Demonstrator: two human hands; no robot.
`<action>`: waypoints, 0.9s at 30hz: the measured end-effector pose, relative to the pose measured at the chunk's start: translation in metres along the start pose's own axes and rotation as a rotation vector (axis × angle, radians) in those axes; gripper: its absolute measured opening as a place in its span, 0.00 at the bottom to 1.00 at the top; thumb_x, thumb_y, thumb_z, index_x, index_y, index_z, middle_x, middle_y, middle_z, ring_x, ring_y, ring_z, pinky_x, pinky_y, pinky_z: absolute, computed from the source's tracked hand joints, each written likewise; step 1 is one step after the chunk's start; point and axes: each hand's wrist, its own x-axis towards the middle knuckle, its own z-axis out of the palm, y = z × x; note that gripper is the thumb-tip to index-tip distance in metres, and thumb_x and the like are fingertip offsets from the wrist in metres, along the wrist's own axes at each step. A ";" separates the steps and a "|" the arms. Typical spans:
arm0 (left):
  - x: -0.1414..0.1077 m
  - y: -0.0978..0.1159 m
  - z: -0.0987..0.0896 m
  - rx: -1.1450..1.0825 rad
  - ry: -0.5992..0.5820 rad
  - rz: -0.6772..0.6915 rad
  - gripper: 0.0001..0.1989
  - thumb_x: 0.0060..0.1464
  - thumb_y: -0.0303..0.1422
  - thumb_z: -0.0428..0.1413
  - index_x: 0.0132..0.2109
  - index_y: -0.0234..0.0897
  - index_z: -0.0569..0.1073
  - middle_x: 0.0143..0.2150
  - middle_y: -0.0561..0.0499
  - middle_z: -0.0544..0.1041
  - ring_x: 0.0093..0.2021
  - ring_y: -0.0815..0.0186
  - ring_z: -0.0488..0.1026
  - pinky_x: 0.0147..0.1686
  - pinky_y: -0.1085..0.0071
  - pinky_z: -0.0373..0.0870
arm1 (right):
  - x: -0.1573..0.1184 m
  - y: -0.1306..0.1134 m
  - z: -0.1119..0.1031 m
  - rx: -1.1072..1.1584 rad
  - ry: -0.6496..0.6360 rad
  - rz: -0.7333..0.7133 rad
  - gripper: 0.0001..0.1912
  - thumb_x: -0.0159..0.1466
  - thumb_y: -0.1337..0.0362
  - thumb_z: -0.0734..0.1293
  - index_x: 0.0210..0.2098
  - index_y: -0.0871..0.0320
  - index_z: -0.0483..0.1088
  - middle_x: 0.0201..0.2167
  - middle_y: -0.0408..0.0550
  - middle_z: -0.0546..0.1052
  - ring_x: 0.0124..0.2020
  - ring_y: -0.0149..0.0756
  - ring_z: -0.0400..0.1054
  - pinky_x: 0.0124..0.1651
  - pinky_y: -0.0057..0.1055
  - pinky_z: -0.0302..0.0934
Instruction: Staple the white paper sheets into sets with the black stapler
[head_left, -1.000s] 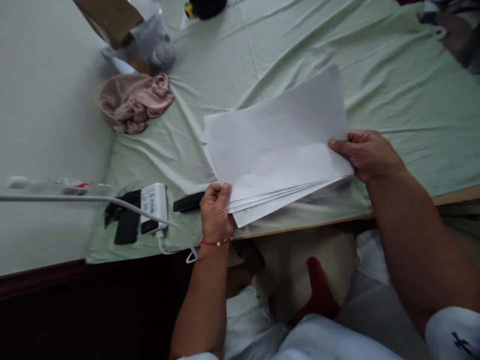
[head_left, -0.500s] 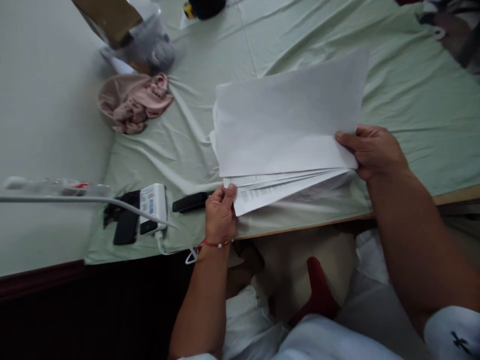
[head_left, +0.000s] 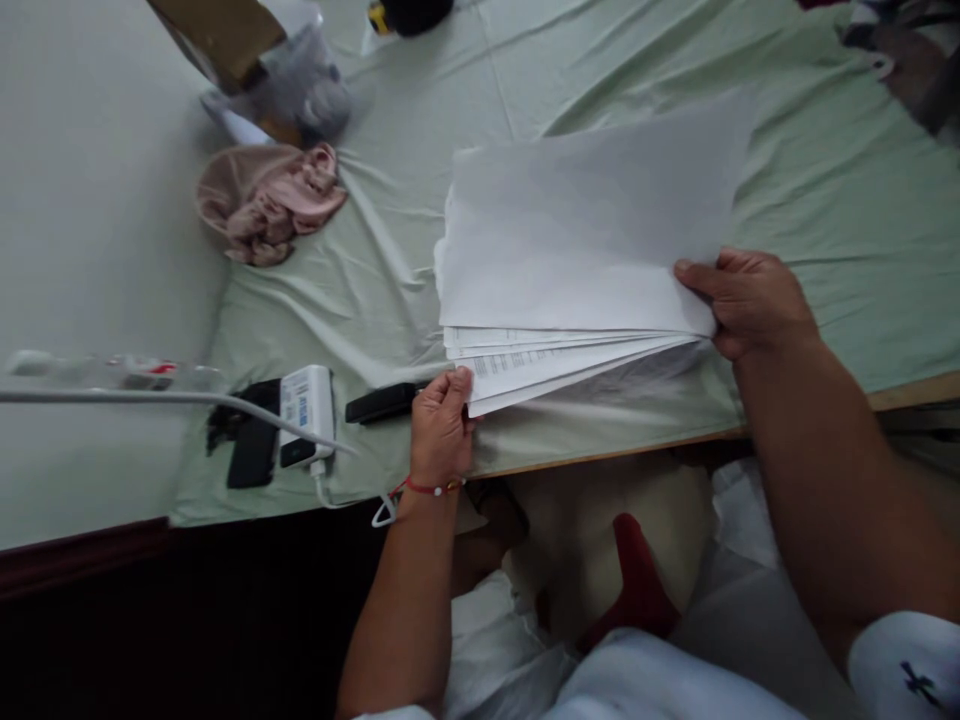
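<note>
Left hand (head_left: 441,430) and right hand (head_left: 761,305) — fingers (head_left: 459,382) pinching fanned paper sheets (head_left: 589,225); clear bag (head_left: 306,72) too blurred to see into.

There are two hands (head_left: 441,425) (head_left: 761,305), one paper stack (head_left: 577,230), one pink cloth (head_left: 289,205), one white device (head_left: 307,400), one red bracelet (head_left: 426,488).

The green sheet (head_left: 645,60) offers room beyond the papers (head_left: 585,235), while a black object (head_left: 381,403) crowds the left hand (head_left: 441,428).
</note>
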 end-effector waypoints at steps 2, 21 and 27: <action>0.001 -0.003 -0.001 -0.009 -0.012 -0.005 0.23 0.42 0.47 0.78 0.32 0.35 0.79 0.26 0.57 0.77 0.19 0.77 0.63 0.13 0.79 0.50 | 0.000 0.000 0.000 -0.007 0.002 0.011 0.11 0.60 0.79 0.72 0.27 0.58 0.81 0.25 0.43 0.82 0.26 0.28 0.72 0.32 0.25 0.69; 0.020 0.002 -0.011 -0.056 -0.019 0.109 0.24 0.43 0.49 0.78 0.40 0.39 0.83 0.42 0.47 0.88 0.54 0.52 0.84 0.59 0.56 0.81 | -0.002 0.004 -0.007 -0.014 -0.300 -0.099 0.16 0.47 0.61 0.87 0.31 0.57 0.83 0.28 0.41 0.83 0.28 0.28 0.72 0.35 0.26 0.70; 0.033 0.012 -0.026 0.087 -0.029 0.389 0.23 0.43 0.49 0.78 0.39 0.40 0.83 0.39 0.50 0.86 0.49 0.61 0.83 0.59 0.63 0.77 | 0.000 0.004 -0.013 -0.018 -0.357 -0.280 0.17 0.47 0.59 0.87 0.35 0.52 0.86 0.40 0.42 0.87 0.40 0.35 0.78 0.55 0.35 0.74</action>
